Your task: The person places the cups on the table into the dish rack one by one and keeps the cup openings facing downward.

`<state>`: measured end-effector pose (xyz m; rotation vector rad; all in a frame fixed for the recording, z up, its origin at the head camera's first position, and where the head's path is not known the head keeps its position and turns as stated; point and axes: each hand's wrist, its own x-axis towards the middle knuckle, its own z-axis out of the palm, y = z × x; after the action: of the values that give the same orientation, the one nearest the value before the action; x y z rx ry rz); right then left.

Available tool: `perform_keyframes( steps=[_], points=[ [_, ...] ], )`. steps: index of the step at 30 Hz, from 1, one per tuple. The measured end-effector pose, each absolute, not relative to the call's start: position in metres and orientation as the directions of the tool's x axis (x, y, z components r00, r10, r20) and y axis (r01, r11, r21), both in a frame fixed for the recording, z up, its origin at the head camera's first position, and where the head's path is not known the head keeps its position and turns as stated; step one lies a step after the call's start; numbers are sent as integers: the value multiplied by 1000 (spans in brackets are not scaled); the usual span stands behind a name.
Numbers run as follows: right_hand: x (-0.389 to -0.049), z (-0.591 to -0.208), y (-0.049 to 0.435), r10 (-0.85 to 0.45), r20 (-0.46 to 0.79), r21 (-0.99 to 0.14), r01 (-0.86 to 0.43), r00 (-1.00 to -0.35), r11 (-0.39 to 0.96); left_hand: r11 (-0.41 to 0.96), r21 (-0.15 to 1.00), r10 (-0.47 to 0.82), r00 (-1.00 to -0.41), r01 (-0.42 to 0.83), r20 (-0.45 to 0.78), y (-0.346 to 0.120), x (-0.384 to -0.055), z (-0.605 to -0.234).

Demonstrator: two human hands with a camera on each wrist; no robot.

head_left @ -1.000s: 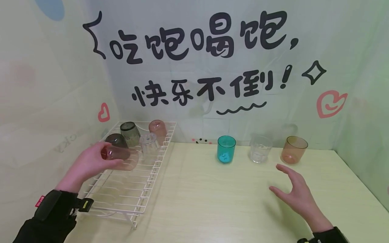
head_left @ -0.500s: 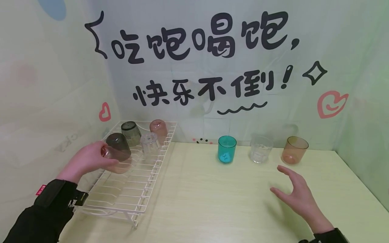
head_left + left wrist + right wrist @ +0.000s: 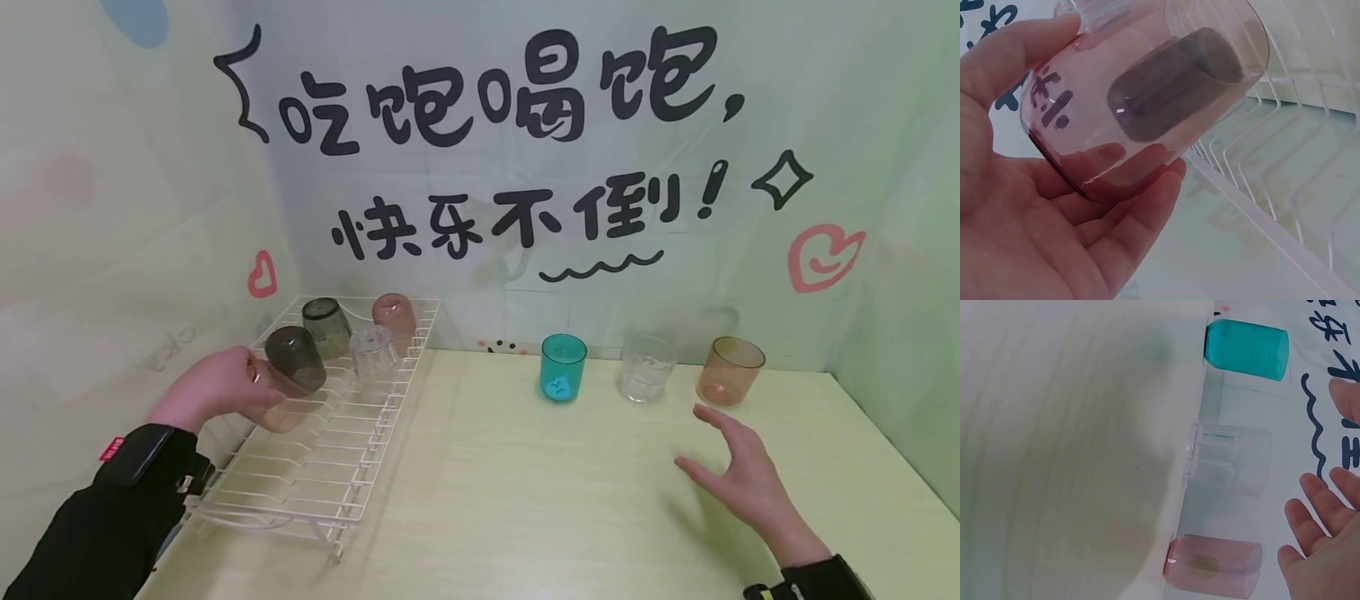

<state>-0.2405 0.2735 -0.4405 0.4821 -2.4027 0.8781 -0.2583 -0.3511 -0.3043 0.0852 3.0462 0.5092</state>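
In the head view my left hand (image 3: 219, 387) holds a see-through pink cup (image 3: 273, 414) low over the white wire rack (image 3: 318, 467). The left wrist view has this pink cup (image 3: 1094, 119) tilted, its wide mouth turned away from the palm, with thumb and fingers around its base end. A dark grey cup (image 3: 295, 354) stands upside down right beside it on the rack. My right hand (image 3: 742, 479) hovers above the table, fingers and thumb spread apart and nothing between them. Nearest to it is an amber cup (image 3: 729, 372), mouth up.
Farther back on the rack, a smoky cup (image 3: 326, 329), a clear cup (image 3: 372, 354) and a pinkish cup (image 3: 395, 321) stand upside down. A teal cup (image 3: 562, 369) and a clear ribbed cup (image 3: 645, 371) line the table's back edge before a printed wall cloth (image 3: 450, 287).
The pink cup in my left hand has gone from lying nearly level to mouth tipped downward, drawing slightly nearer over the rack. My right hand has kept its pose.
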Motion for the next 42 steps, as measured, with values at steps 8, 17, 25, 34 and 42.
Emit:
perform_keyframes(
  steps=[8,17,25,34,42],
  points=[
    [-245,-438,282,-138,590,-476,-481,-795,737,956,286,89,-994,69,-56,-355,-268,-317],
    [-247,-438,288,-136,576,-485,-470,-806,737,962,267,90,-990,57,-111,-358,-274,-321],
    [-253,-434,292,-143,632,-438,-504,-762,745,967,254,66,-988,29,-141,-360,-279,-322],
    [-259,-424,295,-150,606,-437,-485,-781,757,962,271,2,-987,-42,-161,-359,-277,-322],
    [-269,-413,300,-160,622,-402,-488,-766,775,955,287,-22,-985,-72,-171,-359,-277,-323]
  ],
)
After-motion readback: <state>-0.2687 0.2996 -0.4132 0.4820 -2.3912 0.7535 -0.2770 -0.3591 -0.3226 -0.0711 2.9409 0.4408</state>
